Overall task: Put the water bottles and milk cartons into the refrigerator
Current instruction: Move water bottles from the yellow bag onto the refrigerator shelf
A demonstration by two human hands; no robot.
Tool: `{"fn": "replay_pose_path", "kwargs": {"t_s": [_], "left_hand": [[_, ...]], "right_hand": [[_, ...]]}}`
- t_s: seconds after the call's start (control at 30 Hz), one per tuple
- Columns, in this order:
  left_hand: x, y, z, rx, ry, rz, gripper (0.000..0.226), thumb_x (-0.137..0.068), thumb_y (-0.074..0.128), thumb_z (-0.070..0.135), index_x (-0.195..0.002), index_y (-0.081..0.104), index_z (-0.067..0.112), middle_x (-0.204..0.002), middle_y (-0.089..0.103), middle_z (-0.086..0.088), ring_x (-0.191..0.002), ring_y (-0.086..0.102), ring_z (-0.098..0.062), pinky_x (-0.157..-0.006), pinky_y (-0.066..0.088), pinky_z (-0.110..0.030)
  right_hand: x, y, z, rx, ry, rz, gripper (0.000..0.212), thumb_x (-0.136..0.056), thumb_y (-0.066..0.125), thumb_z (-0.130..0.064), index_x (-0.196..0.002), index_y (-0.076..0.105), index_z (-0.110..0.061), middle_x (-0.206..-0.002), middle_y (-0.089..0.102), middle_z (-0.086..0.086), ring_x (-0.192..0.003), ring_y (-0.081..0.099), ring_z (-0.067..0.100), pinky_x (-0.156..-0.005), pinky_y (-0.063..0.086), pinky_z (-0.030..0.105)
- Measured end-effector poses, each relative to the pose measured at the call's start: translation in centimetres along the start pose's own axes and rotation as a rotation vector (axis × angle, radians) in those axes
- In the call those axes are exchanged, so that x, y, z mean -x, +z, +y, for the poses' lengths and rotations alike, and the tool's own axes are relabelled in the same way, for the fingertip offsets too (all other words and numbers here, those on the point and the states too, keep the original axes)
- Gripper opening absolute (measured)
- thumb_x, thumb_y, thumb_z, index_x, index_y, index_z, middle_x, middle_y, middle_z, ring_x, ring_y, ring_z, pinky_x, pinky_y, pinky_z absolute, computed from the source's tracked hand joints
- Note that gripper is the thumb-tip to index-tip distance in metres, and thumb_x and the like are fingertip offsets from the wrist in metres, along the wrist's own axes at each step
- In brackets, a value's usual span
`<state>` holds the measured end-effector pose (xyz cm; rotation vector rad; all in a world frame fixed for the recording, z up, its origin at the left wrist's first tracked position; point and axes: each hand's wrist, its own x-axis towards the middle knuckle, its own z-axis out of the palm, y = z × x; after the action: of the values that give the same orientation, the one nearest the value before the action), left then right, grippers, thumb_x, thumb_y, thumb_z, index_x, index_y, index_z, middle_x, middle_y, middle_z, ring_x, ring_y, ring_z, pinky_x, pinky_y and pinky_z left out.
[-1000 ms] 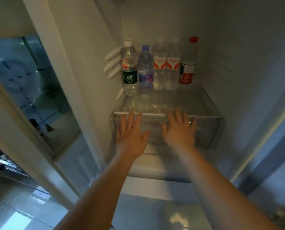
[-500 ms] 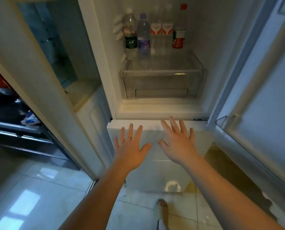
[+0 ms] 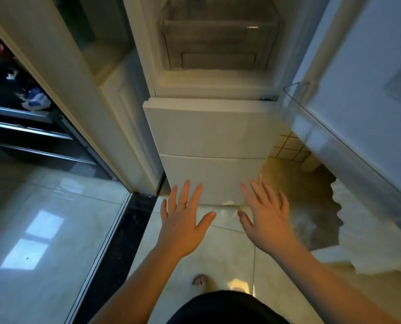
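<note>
The refrigerator (image 3: 209, 129) stands open in front of me, with only its clear crisper drawer (image 3: 218, 45) and the closed white lower drawers in view. No bottles or cartons show in this frame. My left hand (image 3: 183, 220), with a ring on one finger, and my right hand (image 3: 265, 218) are both held flat with fingers spread, empty, in front of the bottom drawer and above the floor.
The open fridge door (image 3: 358, 101) with a clear door bin (image 3: 316, 127) hangs at the right. A white cabinet side (image 3: 82, 94) and dark sliding-door track (image 3: 124, 230) lie at the left. Glossy floor tiles (image 3: 230, 242) and my bare foot (image 3: 200, 280) are below.
The view has dropped from the bottle shelf down to the lower drawers and floor. Both hands drew back from the crisper drawer and stay spread and empty.
</note>
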<state>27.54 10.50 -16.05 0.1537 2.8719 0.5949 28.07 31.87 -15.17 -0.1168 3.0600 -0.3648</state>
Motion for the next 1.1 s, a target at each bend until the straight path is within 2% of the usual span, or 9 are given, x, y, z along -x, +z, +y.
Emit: {"fn": "replay_pose_path", "kwargs": {"t_s": [0.13,0.23,0.37,0.5,0.63,0.8,1.1], "left_hand": [[4.1,3.8,3.1,0.002,-0.013,-0.040,0.074,-0.091,0.021,0.072,-0.154,-0.006,0.043,-0.164,-0.016,0.011,-0.149,-0.021,-0.018,-0.119,-0.008,-0.047],[7.4,6.8,6.7,-0.005,-0.007,-0.075,0.078,-0.087,0.018,0.073,-0.155,-0.002,0.040,-0.165,-0.011,0.009,-0.150,-0.018,-0.020,-0.120,-0.005,-0.048],[12.9,11.3,13.0,0.004,-0.019,-0.102,0.081,-0.083,0.016,0.074,-0.155,0.004,0.039,-0.166,-0.002,0.007,-0.151,-0.011,-0.022,-0.121,-0.001,-0.050],[18.2,15.5,19.2,0.018,-0.022,-0.109,0.080,-0.084,0.020,0.074,-0.155,0.006,0.040,-0.165,-0.001,0.008,-0.152,-0.009,-0.021,-0.121,0.000,-0.051],[21.6,18.6,25.0,-0.049,0.054,-0.172,0.075,-0.089,0.026,0.072,-0.154,0.006,0.041,-0.165,-0.003,0.009,-0.152,-0.010,-0.020,-0.121,-0.001,-0.050],[22.6,21.8,31.8,-0.088,0.196,-0.212,0.071,-0.094,0.031,0.069,-0.154,0.006,0.042,-0.165,-0.002,0.010,-0.151,-0.011,-0.019,-0.121,-0.001,-0.050],[18.2,27.6,43.7,-0.166,0.432,-0.327,0.070,-0.094,0.030,0.069,-0.154,0.006,0.041,-0.165,-0.001,0.010,-0.151,-0.012,-0.018,-0.121,0.000,-0.048]], "right_hand": [[5.8,0.7,3.8,-0.011,-0.003,0.021,0.059,-0.090,0.048,-0.042,-0.146,0.037,-0.029,-0.154,0.034,-0.003,-0.144,0.026,0.027,-0.114,0.018,0.054],[10.6,0.8,7.6,-0.030,-0.015,0.031,0.058,-0.089,0.055,-0.039,-0.144,0.040,-0.029,-0.149,0.041,-0.003,-0.141,0.031,0.026,-0.114,0.020,0.053],[17.7,0.7,13.7,-0.027,-0.012,0.036,0.059,-0.090,0.057,-0.038,-0.145,0.040,-0.028,-0.150,0.041,-0.003,-0.141,0.032,0.026,-0.114,0.021,0.053],[24.4,0.3,19.3,-0.050,0.031,0.028,0.059,-0.091,0.057,-0.038,-0.146,0.039,-0.028,-0.153,0.039,-0.004,-0.143,0.029,0.025,-0.115,0.021,0.053],[30.6,-0.8,24.0,-0.074,0.105,0.053,0.058,-0.091,0.059,-0.037,-0.145,0.041,-0.027,-0.151,0.042,-0.003,-0.141,0.032,0.026,-0.112,0.023,0.053],[35.3,-1.8,29.9,-0.103,0.226,0.063,0.058,-0.089,0.050,-0.041,-0.145,0.041,-0.027,-0.151,0.041,-0.003,-0.141,0.033,0.027,-0.112,0.025,0.052],[37.8,-4.2,42.1,-0.140,0.456,0.088,0.059,-0.092,0.056,-0.036,-0.147,0.036,-0.033,-0.153,0.036,-0.008,-0.145,0.026,0.021,-0.116,0.018,0.049]]}}
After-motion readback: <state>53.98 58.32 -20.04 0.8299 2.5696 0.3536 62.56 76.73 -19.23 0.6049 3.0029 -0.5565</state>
